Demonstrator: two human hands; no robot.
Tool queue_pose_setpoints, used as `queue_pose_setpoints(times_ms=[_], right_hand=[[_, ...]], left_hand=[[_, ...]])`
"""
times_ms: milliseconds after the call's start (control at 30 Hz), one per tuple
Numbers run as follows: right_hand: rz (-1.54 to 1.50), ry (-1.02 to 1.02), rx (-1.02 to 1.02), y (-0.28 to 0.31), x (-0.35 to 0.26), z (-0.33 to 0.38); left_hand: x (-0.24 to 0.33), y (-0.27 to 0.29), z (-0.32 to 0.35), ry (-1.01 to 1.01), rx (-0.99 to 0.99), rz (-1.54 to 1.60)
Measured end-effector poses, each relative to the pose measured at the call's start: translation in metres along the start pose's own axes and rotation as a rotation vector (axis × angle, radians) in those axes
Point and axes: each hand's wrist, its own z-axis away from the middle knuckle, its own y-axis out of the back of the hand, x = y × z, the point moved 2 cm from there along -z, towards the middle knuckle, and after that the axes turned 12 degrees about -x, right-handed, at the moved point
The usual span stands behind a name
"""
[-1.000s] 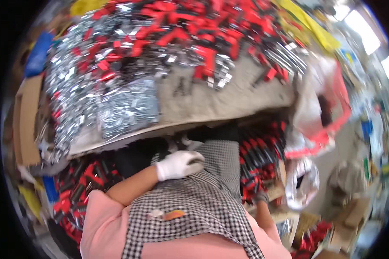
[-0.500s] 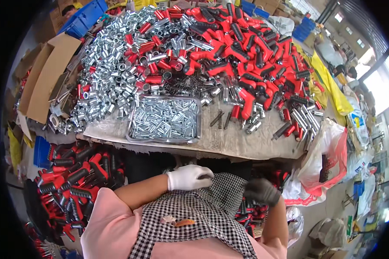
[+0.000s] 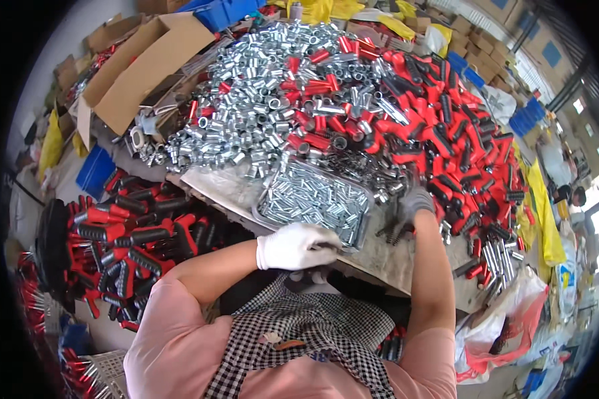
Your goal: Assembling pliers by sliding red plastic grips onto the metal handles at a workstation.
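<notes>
My left hand [image 3: 298,247], in a white glove, is at the near table edge, just below a metal tray [image 3: 263,214] of small silver pins [image 3: 313,198]. Its fingers are curled in; whatever they hold, if anything, is hidden. My right hand [image 3: 416,201], in a dark grey glove, reaches over the tabletop to the right of the tray. Motion smears its fingers, so their grip does not show. Dark coil springs [image 3: 394,233] lie just below it, with red-and-black pistol-shaped handles [image 3: 456,149] heaped beyond.
Silver metal sleeves [image 3: 239,113] are heaped at the far left of the table. More red-and-black handles [image 3: 140,233] fill the space at lower left. A cardboard box [image 3: 146,73] stands behind them. A red-and-white plastic bag [image 3: 506,326] hangs at the right table corner.
My right hand has gone from beside the apron up onto the table by the springs. My left hand has moved to the table edge near the tray. The view has turned leftward.
</notes>
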Motion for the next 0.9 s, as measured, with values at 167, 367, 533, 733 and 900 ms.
queue_pose_setpoints(times_ms=[167, 367, 533, 733, 900], right_hand=[[-1.411, 0.285, -0.020, -0.014, 0.027, 0.064], [-1.604, 0.725, -0.187, -0.076, -0.042, 0.189], [-1.901, 0.559, -0.243, -0.080, -0.034, 0.220], [-1.787, 0.461, -0.282, -0.092, -0.007, 0.246], [-1.902, 0.388, -0.240, -0.112, 0.004, 0.268]], left_hand=[[-0.011, 0.007, -0.004, -0.037, 0.115, 0.110], [0.005, -0.039, -0.053, -0.045, 0.225, 0.567], [0.018, -0.057, -0.069, -0.297, 0.306, -0.180], [0.029, -0.075, -0.069, -0.298, 0.068, -0.381], [0.024, -0.088, -0.086, -0.317, -0.114, -0.460]])
